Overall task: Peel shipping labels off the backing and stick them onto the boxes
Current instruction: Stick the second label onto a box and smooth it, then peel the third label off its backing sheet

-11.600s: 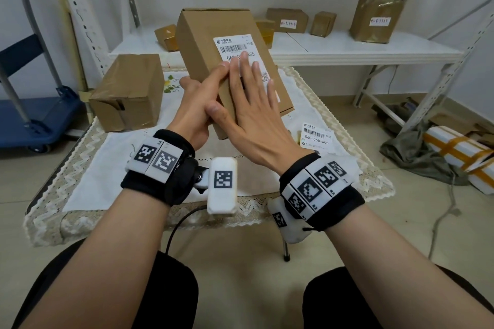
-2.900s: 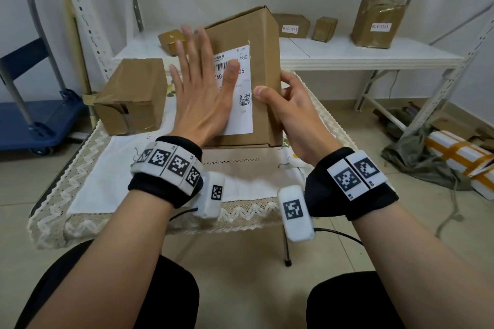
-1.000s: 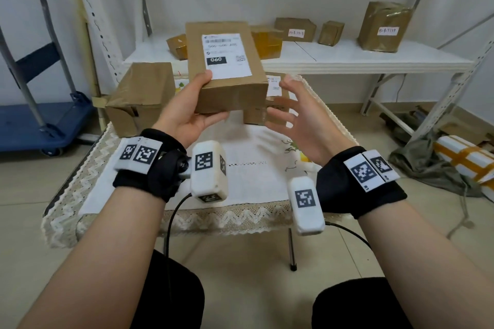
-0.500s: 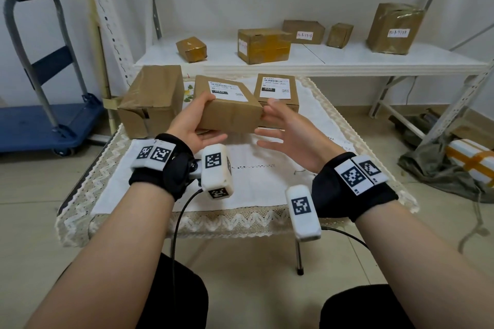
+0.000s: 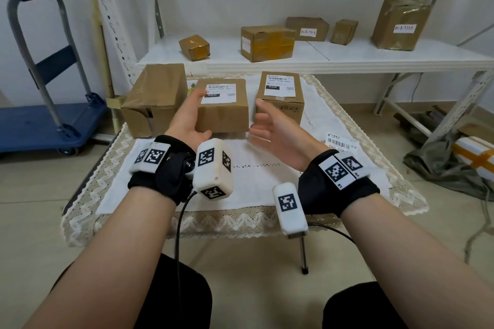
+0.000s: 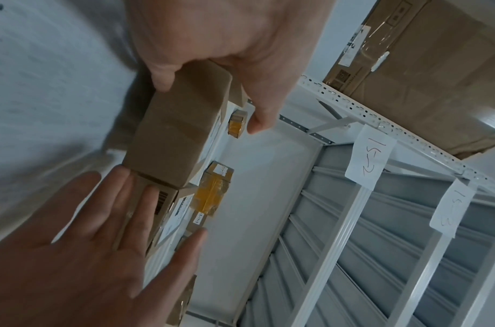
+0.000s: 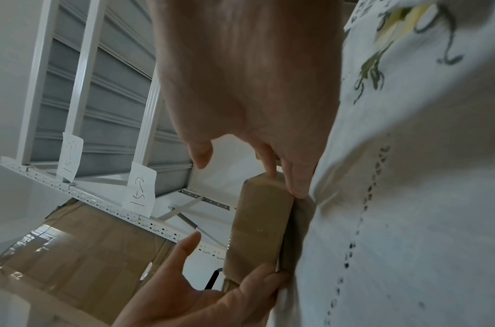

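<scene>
A brown box [image 5: 222, 115] with a white shipping label [image 5: 218, 93] on top stands on the table's white cloth [image 5: 254, 184]. My left hand [image 5: 191, 115] lies against its left side with the fingers relaxed and the thumb lifted. My right hand [image 5: 270, 128] hovers at its right side, fingers spread. The left wrist view shows the same box [image 6: 173, 141] between my left hand [image 6: 226, 39] and right hand [image 6: 95, 254]. In the right wrist view my right hand's fingertips [image 7: 296, 183] touch the box [image 7: 257, 225]. A loose label sheet [image 5: 340, 141] lies on the cloth at the right.
A second labelled box [image 5: 280, 99] stands just right of the first, and a larger unlabelled box [image 5: 157, 93] just left. Several parcels sit on the white shelf [image 5: 347, 61] behind. A blue trolley [image 5: 40, 120] stands at the left and bundles [image 5: 473, 157] lie on the floor at the right.
The labelled box came down from in front of me and now stands on the table beside the other labelled box. My left hand has loosened its hold on it.
</scene>
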Demonstrator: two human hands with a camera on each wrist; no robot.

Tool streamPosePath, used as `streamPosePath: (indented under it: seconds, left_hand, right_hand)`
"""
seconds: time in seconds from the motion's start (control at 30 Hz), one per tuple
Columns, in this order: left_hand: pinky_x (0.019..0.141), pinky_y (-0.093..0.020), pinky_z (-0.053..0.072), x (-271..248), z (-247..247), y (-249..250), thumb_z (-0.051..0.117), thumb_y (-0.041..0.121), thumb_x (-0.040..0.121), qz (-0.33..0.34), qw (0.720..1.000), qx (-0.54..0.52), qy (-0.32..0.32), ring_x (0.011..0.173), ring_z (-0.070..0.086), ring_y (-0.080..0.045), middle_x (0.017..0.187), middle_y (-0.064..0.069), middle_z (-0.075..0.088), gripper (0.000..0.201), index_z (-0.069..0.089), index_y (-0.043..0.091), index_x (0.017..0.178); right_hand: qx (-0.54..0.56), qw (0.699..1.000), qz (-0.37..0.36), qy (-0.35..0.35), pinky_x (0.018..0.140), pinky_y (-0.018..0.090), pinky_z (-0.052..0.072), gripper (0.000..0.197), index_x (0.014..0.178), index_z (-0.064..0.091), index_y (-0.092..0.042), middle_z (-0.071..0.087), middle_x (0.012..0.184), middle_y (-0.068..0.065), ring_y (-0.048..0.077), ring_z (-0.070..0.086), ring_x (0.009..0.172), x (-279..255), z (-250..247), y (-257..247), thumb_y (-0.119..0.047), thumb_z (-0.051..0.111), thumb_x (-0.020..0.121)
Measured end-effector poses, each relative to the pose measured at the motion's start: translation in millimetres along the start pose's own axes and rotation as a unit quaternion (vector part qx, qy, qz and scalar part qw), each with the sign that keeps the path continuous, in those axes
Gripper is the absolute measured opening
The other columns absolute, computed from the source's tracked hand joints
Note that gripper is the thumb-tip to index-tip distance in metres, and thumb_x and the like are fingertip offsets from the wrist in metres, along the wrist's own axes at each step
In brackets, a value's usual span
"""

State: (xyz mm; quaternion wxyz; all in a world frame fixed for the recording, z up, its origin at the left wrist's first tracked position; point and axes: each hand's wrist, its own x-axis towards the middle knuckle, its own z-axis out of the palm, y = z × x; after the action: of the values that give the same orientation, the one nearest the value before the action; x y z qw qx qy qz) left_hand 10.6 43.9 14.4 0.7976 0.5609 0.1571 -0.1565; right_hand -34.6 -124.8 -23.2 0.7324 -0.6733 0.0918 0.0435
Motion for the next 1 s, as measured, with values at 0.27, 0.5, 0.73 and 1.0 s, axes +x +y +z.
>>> streamPosePath:
  seconds: [0.27,0.5,0.73,1.0]
  left_hand:
    - [0.100,-0.051,0.054,0.9,-3.1,-3.2,0.074,0.038,0.083,0.021,1.000,0.011,0.003,0.102,0.074,-0.028,0.098,-0.008,0.079,0.027,0.069,0.019,0.101]
    - [0.057,-0.011,0.043,-5.9,10.3,-8.0,0.071,0.038,0.088,0.167,0.978,0.048,0.116,0.099,0.059,-0.006,0.135,0.005,0.057,0.059,0.047,0.023,0.140]
    - [0.071,-0.013,0.038,-8.0,24.7,-13.7,0.067,0.026,0.092,0.239,0.960,0.030,0.143,0.096,0.050,-0.004,0.139,0.000,0.042,0.039,0.050,0.021,0.127]
    - [0.074,-0.022,0.055,-14.3,57.3,-31.8,0.059,0.021,0.099,0.121,0.982,0.066,-0.132,0.079,0.064,-0.012,0.086,0.002,0.065,0.007,0.063,0.016,0.098]
  right_hand:
    - [-0.003,1.000,-0.008,0.001,0.122,0.044,0.034,0.088,0.158,0.037,-0.015,0.041,0.160,0.006,0.027,0.047,0.142,3.7,-2.4,1.1,-0.062,0.064,0.089]
    - [-0.030,0.998,-0.028,0.048,0.112,0.039,0.048,0.049,0.143,0.055,-0.013,0.059,0.141,0.011,0.025,0.061,0.126,-13.8,-19.1,-11.6,-0.039,0.062,0.101]
    - [0.040,0.988,-0.056,0.135,0.097,0.033,0.058,0.035,0.135,0.057,-0.008,0.066,0.124,0.012,0.028,0.069,0.111,-52.1,-56.2,-32.9,-0.024,0.059,0.103]
    - [-0.005,0.971,-0.054,0.231,0.097,0.034,0.056,0.033,0.130,0.063,-0.010,0.072,0.118,0.008,0.023,0.069,0.114,-65.6,-102.6,-31.7,-0.026,0.057,0.102]
